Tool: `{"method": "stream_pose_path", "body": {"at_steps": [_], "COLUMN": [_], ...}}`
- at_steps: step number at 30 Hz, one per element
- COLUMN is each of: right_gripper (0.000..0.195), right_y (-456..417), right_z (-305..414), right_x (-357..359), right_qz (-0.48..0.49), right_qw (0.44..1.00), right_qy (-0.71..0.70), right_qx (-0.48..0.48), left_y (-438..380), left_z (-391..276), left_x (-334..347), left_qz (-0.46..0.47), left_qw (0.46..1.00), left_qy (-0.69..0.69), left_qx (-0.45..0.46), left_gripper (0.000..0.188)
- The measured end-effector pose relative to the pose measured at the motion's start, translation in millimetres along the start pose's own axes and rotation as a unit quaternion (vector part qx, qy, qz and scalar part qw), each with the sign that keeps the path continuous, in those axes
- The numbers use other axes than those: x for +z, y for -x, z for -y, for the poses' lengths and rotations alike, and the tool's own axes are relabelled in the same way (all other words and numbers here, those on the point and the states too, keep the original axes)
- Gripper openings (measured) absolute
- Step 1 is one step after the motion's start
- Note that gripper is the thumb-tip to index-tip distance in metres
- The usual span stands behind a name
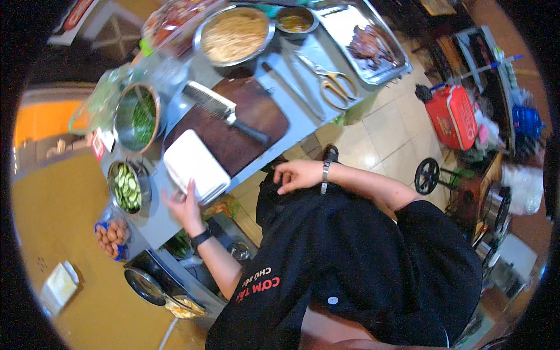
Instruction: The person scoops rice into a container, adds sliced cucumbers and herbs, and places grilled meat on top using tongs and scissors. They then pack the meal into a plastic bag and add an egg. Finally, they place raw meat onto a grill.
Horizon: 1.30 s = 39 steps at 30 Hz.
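Observation:
My left hand (pixel 186 208), with a dark band at the wrist, is at the near corner of a stack of white foam food boxes (pixel 194 162). One finger overlaps the edge of the stack; the others spread beside it. Whether that finger presses on it is unclear. The stack lies partly on a dark brown cutting board (pixel 258 111). Across the board rests a cleaver-like knife (pixel 212 100) with a toothed edge and a dark handle. My right hand (pixel 299 175), wearing a metal watch band, hovers before my body, off the table edge, fingers loosely bent and holding nothing visible.
Kitchen scissors (pixel 334 85) and a long dark utensil (pixel 288 85) lie right of the board. Behind stand a noodle-like food bowl (pixel 234 37), a sauce bowl (pixel 295 22) and a meat tray (pixel 385 72). Leftward are chopped greens (pixel 144 118), sliced cucumber (pixel 127 188) and eggs (pixel 111 236).

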State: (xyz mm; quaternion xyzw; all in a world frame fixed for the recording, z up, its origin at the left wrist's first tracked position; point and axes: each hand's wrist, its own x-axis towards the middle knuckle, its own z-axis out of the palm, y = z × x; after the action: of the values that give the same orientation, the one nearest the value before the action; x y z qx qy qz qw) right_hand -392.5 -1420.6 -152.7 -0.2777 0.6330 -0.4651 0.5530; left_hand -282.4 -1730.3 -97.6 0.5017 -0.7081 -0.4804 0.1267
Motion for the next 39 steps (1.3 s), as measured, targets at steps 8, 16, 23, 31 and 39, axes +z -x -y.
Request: {"method": "stream_pose_path", "body": {"at_steps": [8, 16, 23, 31, 39], "right_gripper": [0.092, 0.052, 0.039, 0.032, 0.029], "right_y": [180.0, 324.7, 310.8, 174.5, 57.8], "right_z": [-266.3, -423.4, -486.1, -428.1, -348.2], "right_x": [-3.1, 96.9, 110.3, -42.9, -172.9], "right_qz": [-0.146, -0.434, -0.506, -0.543, -0.600], "right_qw": [0.883, 0.692, 0.641, 0.767, 0.756], "right_qy": [0.091, -0.413, -0.431, -0.286, -0.260], "right_qx": [0.438, 0.402, 0.383, 0.186, -0.016], "left_y": [193.2, 147.2, 136.5, 127.9, 134.0], "left_z": [-60.8, 202.5, 166.2, 147.0, 128.2], "left_x": [195.5, 581.2, 725.4, 692.7, 612.1], "left_qz": [0.308, 0.465, 0.299, 0.328, 0.500], "left_qw": [0.889, 0.769, 0.787, 0.897, 0.842], "left_qy": [-0.035, -0.197, -0.301, -0.107, 0.149], "left_qx": [0.337, 0.391, 0.448, 0.276, -0.140], "left_gripper": [0.026, 0.038, 0.008, 0.023, 0.023]}}
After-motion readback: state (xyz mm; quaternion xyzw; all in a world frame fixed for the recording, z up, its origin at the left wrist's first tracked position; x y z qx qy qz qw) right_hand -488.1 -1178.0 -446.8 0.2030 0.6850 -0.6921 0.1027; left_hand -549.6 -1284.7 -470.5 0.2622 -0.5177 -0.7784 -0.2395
